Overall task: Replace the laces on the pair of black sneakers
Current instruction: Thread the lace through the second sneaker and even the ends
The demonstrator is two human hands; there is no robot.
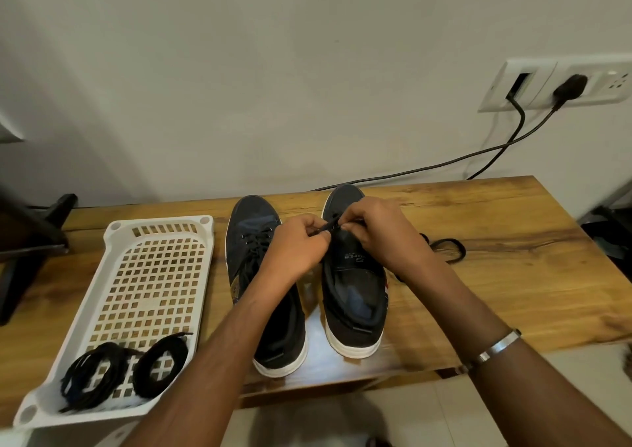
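Note:
Two black sneakers with white soles stand side by side on the wooden table, toes pointing away from me. The left sneaker (254,251) is laced in black. Over the right sneaker (352,285), my left hand (297,244) and my right hand (372,227) both pinch a black lace (329,226) near the front eyelets; its tongue lies bare. A loose black lace (448,249) trails on the table to the right of that shoe. Two coiled black laces (126,368) lie in the white tray.
A white perforated plastic tray (150,268) lies at the left of the table (513,275). Black cables (478,152) run from a wall socket (561,85) down behind the table. A dark stand (27,238) is at the far left. The table's front edge is close to me.

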